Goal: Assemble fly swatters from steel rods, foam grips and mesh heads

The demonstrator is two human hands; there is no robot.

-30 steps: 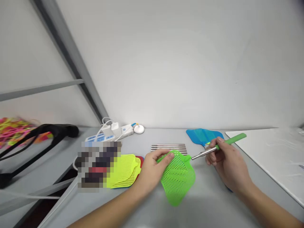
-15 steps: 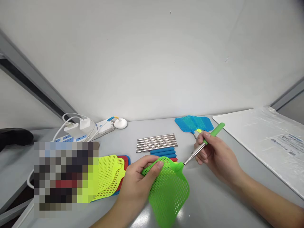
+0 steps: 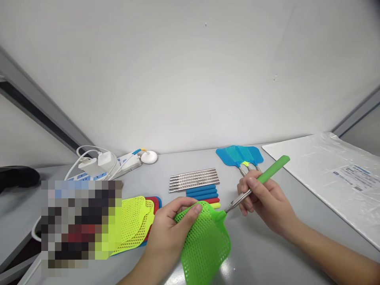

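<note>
A green perforated fly swatter head (image 3: 206,245) is pinched at its edge between the thumb and fingers of my left hand (image 3: 175,221). My right hand (image 3: 267,198) grips a metal rod (image 3: 240,199) with a green handle (image 3: 273,169) on its upper end. The rod slants down to the left, its thin tip meeting the neck of the green head. Whether the tip sits inside the neck I cannot tell. Behind my hands lie several metal rods (image 3: 194,180) side by side, with blue handles (image 3: 203,191), a red handle (image 3: 212,200) and a yellow one (image 3: 215,206) in front of them.
Yellow swatter heads (image 3: 133,221) overlap red and blue ones at the left, beside a blurred patch. Blue swatters (image 3: 240,155) with rods lie at the back. A white wrapped board (image 3: 320,166) covers the right side. A power strip (image 3: 127,164) with plugs and cables stands back left.
The rod's tip and the green head's neck have shifted slightly down and left together. The green handle has slid a little outward to the right of my right hand.
</note>
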